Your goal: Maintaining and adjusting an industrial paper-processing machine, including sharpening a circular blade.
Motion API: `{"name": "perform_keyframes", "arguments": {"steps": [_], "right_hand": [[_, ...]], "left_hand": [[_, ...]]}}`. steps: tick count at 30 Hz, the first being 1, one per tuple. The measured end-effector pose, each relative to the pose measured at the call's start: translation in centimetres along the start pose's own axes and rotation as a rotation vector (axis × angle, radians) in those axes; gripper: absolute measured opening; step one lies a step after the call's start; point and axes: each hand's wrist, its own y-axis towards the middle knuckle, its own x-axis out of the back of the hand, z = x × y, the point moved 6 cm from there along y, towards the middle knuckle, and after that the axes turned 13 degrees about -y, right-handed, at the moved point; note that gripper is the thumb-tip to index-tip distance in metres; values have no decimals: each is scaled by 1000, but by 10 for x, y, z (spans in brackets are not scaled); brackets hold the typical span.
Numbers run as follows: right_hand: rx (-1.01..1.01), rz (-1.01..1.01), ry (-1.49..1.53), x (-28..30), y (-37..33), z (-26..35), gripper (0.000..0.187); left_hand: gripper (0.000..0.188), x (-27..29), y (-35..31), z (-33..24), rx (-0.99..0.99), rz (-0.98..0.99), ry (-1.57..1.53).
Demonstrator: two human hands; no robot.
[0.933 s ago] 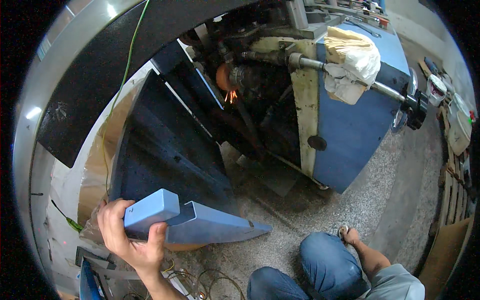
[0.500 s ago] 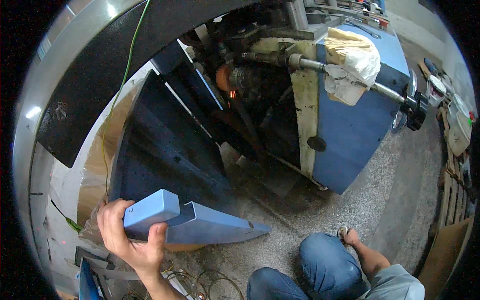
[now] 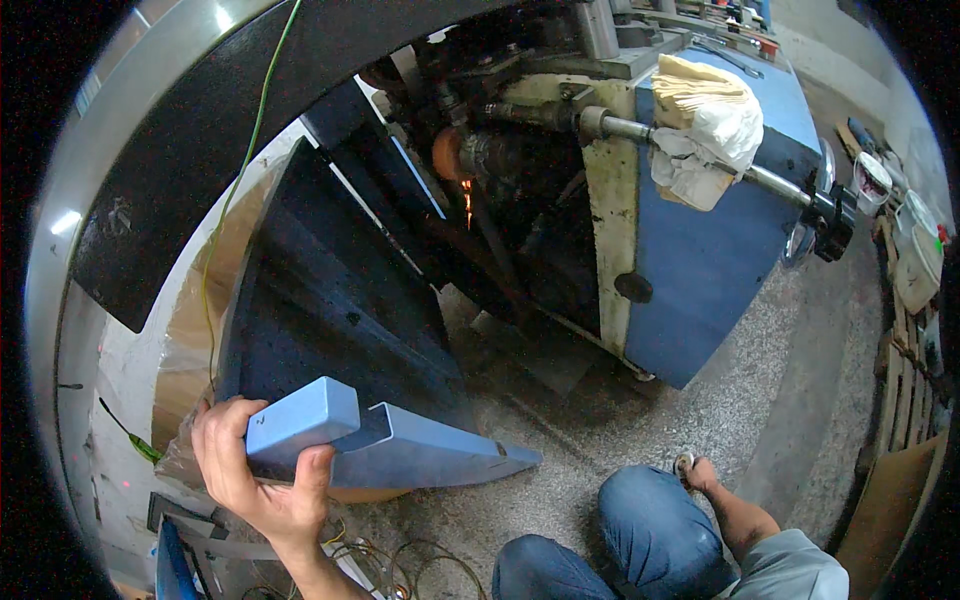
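My left hand [image 3: 262, 480] is closed round the box-shaped blue end of a sheet-metal machine door [image 3: 430, 450], thumb on the near side and fingers over the far side. The door's inner face is dark and stained. Past it, inside the machine, an orange grinding wheel [image 3: 447, 154] sits against a dark round part [image 3: 487, 158], and glowing sparks [image 3: 467, 200] fall below them. Beside my right knee, my right hand [image 3: 706, 473] is closed on a small, pale, round-ended thing [image 3: 684, 465]; its kind is too small to make out.
The blue machine housing [image 3: 710, 260] stands at right, with a metal shaft [image 3: 775, 183] and black handwheel [image 3: 832, 222] sticking out. Folded cloths [image 3: 705, 110] hang on the shaft. Coiled cables [image 3: 425, 570] lie at lower left. A wooden pallet [image 3: 900, 350] stands far right.
The sparks under the wheel are longer and brighter now. Both hands and the door have stayed almost where they were.
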Motion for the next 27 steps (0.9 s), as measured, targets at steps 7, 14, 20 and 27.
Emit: {"name": "perform_keyframes", "arguments": {"steps": [7,14,20,27], "right_hand": [[-41,-6,-41,-19,14,-16,38],[-1,-10,-10,-26,21,-15,39],[40,21,-78,-28,24,-21,52],[54,-70,-168,-15,17,-10,48]], "left_hand": [[68,-2,-1,0,18,1,-22],[65,1,4,-2,8,-18,-31],[63,-1,3,-1,42,-22,-66],[64,2,4,-3,3,-21,-51]]}}
